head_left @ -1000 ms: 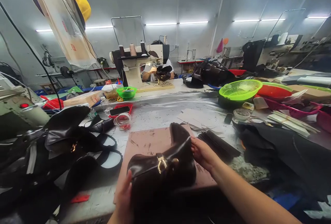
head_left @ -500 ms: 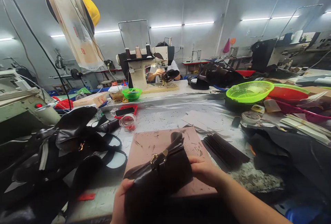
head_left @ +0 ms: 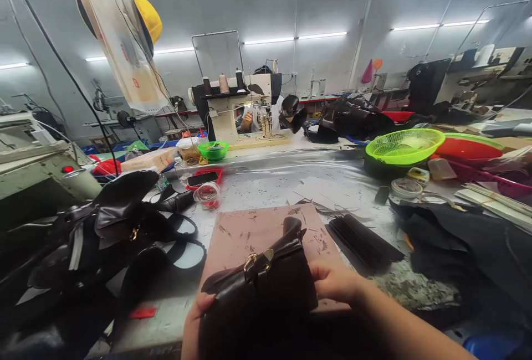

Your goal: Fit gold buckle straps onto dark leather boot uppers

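A dark brown leather boot upper [head_left: 282, 274] with a gold buckle [head_left: 250, 262] and strap lies across the front of a pinkish board [head_left: 236, 224]. My left hand [head_left: 196, 315] grips its left end, thumb on top and the other fingers hidden beneath. At the right edge, my right hand [head_left: 332, 282] pinches the leather between thumb and fingers. The lower part of the piece fades into shadow. Just right of the board lies a stack of dark strips [head_left: 363, 241].
More dark leather uppers [head_left: 137, 221] are heaped at left. Beyond the board are white paper sheets [head_left: 332, 196], a red tray with a phone [head_left: 203, 179], and a green basket [head_left: 405, 147]. Black leather [head_left: 453, 243] covers the right side. A co-worker's hand [head_left: 246, 122] is at a sewing machine [head_left: 224, 116].
The boot upper and both my hands have shifted slightly right, still gripping it. Across the table, the co-worker's dark leather piece has moved right, away from the machine's needle area.
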`<state>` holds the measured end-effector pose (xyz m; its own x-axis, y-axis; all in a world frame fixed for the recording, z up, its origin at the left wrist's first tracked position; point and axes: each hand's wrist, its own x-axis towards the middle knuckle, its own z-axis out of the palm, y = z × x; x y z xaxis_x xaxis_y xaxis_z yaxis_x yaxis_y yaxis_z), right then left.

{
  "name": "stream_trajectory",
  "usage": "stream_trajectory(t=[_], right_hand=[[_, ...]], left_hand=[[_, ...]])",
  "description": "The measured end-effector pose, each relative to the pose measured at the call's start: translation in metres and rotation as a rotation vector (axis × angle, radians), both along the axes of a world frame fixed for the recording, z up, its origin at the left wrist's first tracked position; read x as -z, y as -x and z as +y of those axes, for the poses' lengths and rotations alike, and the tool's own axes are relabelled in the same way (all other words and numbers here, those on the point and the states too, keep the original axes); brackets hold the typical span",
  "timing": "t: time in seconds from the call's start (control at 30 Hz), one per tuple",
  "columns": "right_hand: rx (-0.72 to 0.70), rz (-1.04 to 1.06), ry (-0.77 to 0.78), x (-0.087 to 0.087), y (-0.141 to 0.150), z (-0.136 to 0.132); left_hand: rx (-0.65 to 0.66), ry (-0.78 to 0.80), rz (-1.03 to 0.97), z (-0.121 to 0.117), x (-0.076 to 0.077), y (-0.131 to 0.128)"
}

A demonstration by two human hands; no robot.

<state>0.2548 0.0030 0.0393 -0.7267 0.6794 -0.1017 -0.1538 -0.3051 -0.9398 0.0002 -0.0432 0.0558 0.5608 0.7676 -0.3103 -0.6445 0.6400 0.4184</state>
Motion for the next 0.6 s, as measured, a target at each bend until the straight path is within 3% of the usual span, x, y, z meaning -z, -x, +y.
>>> stream_trajectory(t=[0.07, 0.13, 0.23, 0.33, 0.4, 0.43, 0.53, 0.6], right_hand=[[0.019, 0.133, 0.078, 0.002, 0.001, -0.005], [0.016, 0.132, 0.014, -0.006, 0.001, -0.011], [0.046, -0.126, -0.319, -0.026, 0.006, -0.018], [0.278, -0.380, -0.618, -0.033, 0.020, -0.013], [0.475, -0.578, -0.671, -0.024, 0.031, -0.004], [0.538, -0.686, -0.653, -0.016, 0.035, 0.001], [0.546, -0.928, -0.602, 0.010, 0.038, 0.011], [0.495, -1.012, -0.616, 0.024, 0.031, 0.010]], left_hand=[[-0.001, -0.030, 0.019, 0.000, 0.004, 0.002], [-0.008, -0.082, 0.066, 0.005, 0.008, 0.007], [0.017, -0.181, 0.262, 0.029, 0.000, 0.016], [0.013, -0.372, 0.788, 0.077, -0.027, 0.020], [-0.228, -0.623, 1.347, 0.111, -0.048, 0.018], [-0.328, -0.676, 1.448, 0.124, -0.056, 0.014], [-0.501, -0.858, 1.553, 0.133, -0.065, -0.004], [-0.405, -1.231, 1.559, 0.116, -0.055, -0.022]])
